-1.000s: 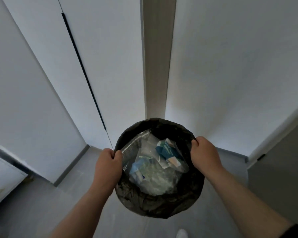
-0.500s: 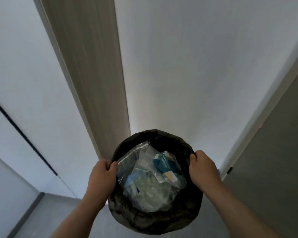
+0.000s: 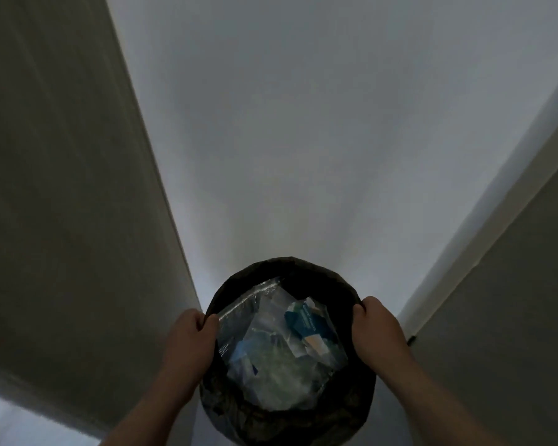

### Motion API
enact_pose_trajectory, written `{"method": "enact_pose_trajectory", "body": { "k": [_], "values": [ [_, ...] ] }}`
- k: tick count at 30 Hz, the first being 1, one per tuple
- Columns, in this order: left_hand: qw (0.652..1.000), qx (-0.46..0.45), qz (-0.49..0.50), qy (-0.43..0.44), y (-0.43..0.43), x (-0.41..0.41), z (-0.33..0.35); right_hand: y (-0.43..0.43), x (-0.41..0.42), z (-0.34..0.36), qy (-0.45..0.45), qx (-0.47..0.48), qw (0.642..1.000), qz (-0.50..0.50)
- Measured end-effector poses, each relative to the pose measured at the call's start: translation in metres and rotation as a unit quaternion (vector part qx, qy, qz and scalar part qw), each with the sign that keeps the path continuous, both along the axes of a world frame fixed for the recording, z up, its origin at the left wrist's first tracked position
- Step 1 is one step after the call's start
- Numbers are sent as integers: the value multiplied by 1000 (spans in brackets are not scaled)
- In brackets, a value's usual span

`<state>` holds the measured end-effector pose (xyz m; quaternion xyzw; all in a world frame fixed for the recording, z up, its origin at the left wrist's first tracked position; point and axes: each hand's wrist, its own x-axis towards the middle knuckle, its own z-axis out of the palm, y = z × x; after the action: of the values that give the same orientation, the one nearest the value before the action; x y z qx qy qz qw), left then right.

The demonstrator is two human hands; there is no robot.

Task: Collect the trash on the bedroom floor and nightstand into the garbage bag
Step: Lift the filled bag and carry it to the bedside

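a person holds a black garbage bag (image 3: 287, 267) open with both bare hands in front of a white wall (image 3: 303, 123), seen from a head-worn camera looking down. the left hand (image 3: 190, 339) grips the bag's rim on its left side, fingers and thumb curled round the edge. the right hand (image 3: 377, 329) grips the opposite side of the rim, its fingers curled over the plastic with the knuckles up. the bag hangs between the two hands, low in the middle of the view, its mouth stretched into a wide round opening that faces the camera. collected trash lies inside it: a crumpled clear plastic sleeve (image 3: 264, 365) with a sealed strip along its upper edge, and toward the right side a blue-and-white packet (image 3: 303, 323) whose print is too blurred to read. a beige panel (image 3: 62, 188) runs down the left of the view, and a grey surface (image 3: 512, 317) stands at right, beyond a pale trim. both forearms are bare, and the light is dim.
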<state>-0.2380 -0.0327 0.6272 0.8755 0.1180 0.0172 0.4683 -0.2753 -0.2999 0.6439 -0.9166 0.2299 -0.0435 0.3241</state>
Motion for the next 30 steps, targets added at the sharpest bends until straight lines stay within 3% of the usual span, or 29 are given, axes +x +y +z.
{"method": "enact_pose_trajectory", "body": {
  "k": [6,12,16,20,30],
  "values": [
    [1000,16,-22,14,-10,111,-30,-9,100,-31,19,-8,1000,-11],
    [996,7,-4,93,-23,173,-110,-22,172,-110,85,-18,996,8],
    [983,19,24,183,-21,198,-203,-28,213,-201,146,-15,988,55],
    [975,55,43,210,-13,208,-301,-24,237,-306,201,0,976,89],
    [951,138,15,277,22,225,-529,23,259,-543,224,42,969,90]
  ]
}}
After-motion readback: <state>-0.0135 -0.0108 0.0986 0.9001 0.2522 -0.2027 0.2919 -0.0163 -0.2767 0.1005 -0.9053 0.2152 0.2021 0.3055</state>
